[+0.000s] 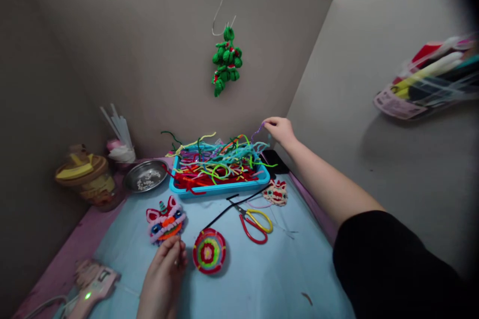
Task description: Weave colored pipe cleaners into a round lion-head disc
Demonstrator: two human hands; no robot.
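My right hand (281, 131) is raised over the far right corner of a blue tray (220, 189), its fingers pinched on a purple pipe cleaner (257, 131) that hangs toward the heap. Loose pipe cleaners (220, 159) in many colours fill the tray. My left hand (166, 266) is closed, low in front of a lilac and red lion-head craft (166, 220); whatever its fingers hold, if anything, is hidden. Just right of that hand lies a round disc of coloured rings (209, 251). A black pipe cleaner (232, 205) stretches from the disc toward scissors (258, 224) with red and yellow handles.
Behind the scissors lies a cream and red lion-head craft (276, 192). On the left are a metal dish (145, 176), a lidded tub (88, 179) and a pink glue gun (95, 284) with a green light. Green knitted pieces (226, 62) hang on the back wall; a pen holder (426, 79) is at right.
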